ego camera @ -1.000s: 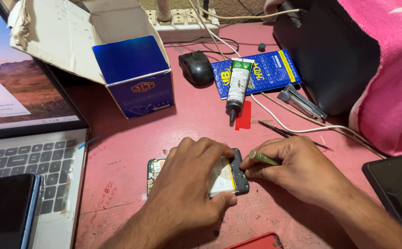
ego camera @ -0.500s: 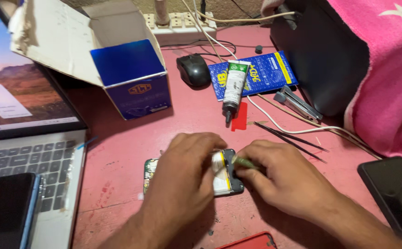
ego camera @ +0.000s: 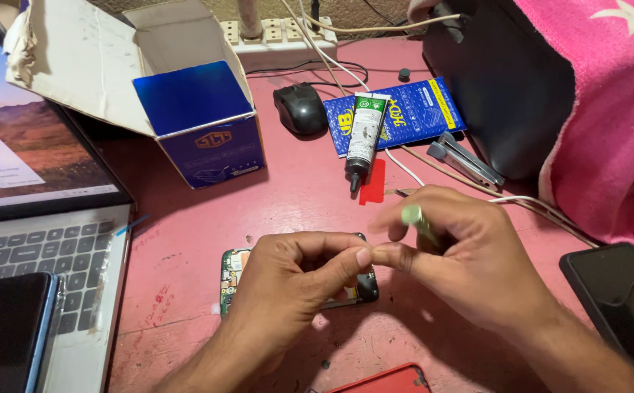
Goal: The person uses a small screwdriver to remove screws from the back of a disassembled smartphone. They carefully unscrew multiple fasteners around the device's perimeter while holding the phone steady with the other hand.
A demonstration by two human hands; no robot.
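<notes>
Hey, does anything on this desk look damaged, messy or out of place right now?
Yes. The opened phone under the left hand has its circuit board exposed. The blue box beside the laptop is torn open, its flaps splayed. The pink tabletop is scuffed and speckled with small debris.

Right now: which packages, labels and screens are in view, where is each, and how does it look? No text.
Blue carton: upper left, open white flaps.
Flat blue packet: top centre, yellow edge.
Glue tube: lying across the packet, black with white-green label.
Laptop screen: far left, lit, landscape wallpaper.
Dark phone: lying on the laptop keyboard, screen off.
Second dark phone: right edge, screen off.
</notes>
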